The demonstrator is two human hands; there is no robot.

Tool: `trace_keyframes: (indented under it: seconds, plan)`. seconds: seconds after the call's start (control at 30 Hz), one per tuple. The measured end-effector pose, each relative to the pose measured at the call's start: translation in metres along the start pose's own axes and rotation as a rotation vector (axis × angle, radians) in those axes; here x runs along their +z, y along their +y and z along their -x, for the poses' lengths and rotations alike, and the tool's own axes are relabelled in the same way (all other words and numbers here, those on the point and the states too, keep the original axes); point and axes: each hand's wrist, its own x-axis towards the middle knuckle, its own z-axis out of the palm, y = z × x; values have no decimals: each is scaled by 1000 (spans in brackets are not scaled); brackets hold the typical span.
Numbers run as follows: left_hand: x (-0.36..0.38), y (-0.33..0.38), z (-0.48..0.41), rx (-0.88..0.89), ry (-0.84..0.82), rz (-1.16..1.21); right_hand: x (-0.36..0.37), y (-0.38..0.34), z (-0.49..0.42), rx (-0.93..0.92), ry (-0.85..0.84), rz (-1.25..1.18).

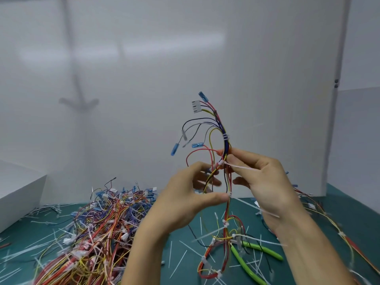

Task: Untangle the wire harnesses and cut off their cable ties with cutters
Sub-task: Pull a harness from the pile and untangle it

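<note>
I hold one wire harness [221, 128] upright above the table; it has red, yellow and blue wires, blue terminals and a white connector at the top. My right hand [261, 182] pinches its bundle just above a white cable tie [221, 162] whose tail sticks out to the right. My left hand [185, 194] pinches the wires lower down between thumb and fingers. The harness's lower end trails onto the table. The green-handled cutters [248, 257] lie on the mat below my hands, untouched.
A big tangled pile of harnesses [98, 229] covers the green mat [359, 221] at the left. Cut white tie tails [178, 262] are scattered about. More wires [329, 219] lie at the right. A white box [18, 190] stands at the left, and white panels close off the back.
</note>
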Motion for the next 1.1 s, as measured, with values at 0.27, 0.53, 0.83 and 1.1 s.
trace_keyframes:
  seconds: [0.27, 0.53, 0.83, 1.1]
  plan:
    - [9, 2, -3, 16, 7, 312, 5, 2, 0, 13, 19, -63]
    - [4, 0, -6, 29, 286, 385, -3, 2, 0, 146, -79, 70]
    - [2, 1, -6, -30, 416, 676, -8, -2, 2, 143, -369, 377]
    - [6, 3, -8, -35, 339, 861, -2, -1, 4, 111, -323, 238]
